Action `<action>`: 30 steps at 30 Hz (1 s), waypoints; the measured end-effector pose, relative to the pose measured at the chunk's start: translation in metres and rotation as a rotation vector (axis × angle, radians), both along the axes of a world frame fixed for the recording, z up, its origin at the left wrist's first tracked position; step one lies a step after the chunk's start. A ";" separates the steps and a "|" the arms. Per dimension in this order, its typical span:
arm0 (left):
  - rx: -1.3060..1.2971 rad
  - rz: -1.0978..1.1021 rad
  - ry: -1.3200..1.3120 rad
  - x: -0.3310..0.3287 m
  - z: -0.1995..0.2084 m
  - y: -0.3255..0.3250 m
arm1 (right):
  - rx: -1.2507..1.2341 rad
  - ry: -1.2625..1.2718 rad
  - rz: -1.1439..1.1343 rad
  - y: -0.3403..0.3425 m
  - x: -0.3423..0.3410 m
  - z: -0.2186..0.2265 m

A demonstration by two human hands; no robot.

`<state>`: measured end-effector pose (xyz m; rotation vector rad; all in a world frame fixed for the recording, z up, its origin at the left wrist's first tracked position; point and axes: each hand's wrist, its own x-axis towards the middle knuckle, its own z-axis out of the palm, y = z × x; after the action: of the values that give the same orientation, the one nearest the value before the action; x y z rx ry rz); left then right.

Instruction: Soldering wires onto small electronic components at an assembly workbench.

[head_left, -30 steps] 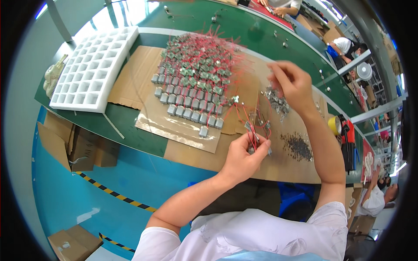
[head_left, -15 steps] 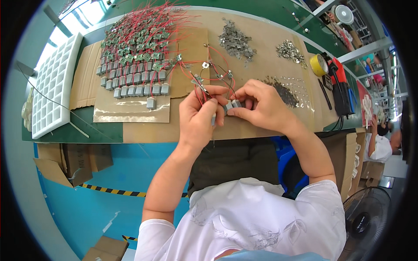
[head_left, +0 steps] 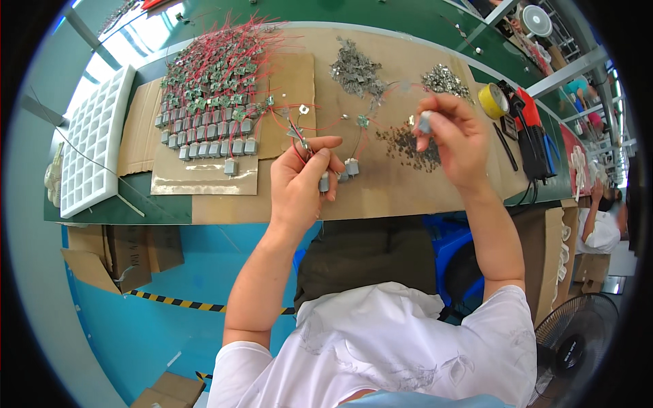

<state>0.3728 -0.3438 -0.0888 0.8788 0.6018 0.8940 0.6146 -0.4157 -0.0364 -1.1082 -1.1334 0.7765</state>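
Note:
My right hand (head_left: 461, 146) is raised above the right part of the cardboard, pinching a small grey motor (head_left: 424, 122) between thumb and fingertips. Closer to the table's front edge, my left hand (head_left: 296, 185) is closed around another small grey motor (head_left: 324, 182). Red wires and a dark slim metal piece (head_left: 307, 147) also show at its fingers; what that piece is I cannot make out. Just right of the left fingers, a wired motor (head_left: 352, 166) rests on the cardboard. Its wire leads up to a small green circuit board (head_left: 362, 122).
Rows of motors (head_left: 218, 148) with boards and red wires cover the left cardboard. Piles of metal pieces (head_left: 355, 71), shiny parts (head_left: 445, 80) and small brown parts (head_left: 411, 146) lie to the right. Beyond are yellow tape (head_left: 493, 100) and tools (head_left: 534, 129). A white grid tray (head_left: 95, 149) leans far left.
My right hand has moved right and up, away from my left, lifting a motor. The left hand stays near its place, still gripping. A wired motor now shows beside it.

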 end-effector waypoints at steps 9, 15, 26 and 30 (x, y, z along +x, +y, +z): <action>-0.022 -0.080 0.073 0.003 -0.005 0.000 | 0.403 0.166 0.054 0.049 0.014 0.072; 0.066 -0.142 0.343 0.007 0.011 0.001 | 0.181 0.036 0.185 0.062 -0.013 0.084; 0.281 -0.050 0.448 0.020 -0.002 -0.002 | 0.352 0.191 0.344 0.054 -0.015 0.097; 0.178 -0.092 0.362 0.011 0.008 -0.004 | -0.025 -0.087 0.082 0.048 -0.008 0.073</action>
<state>0.3840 -0.3482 -0.0812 1.2346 0.7943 0.7161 0.6063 -0.3676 0.0365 -1.1307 -1.2517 0.8145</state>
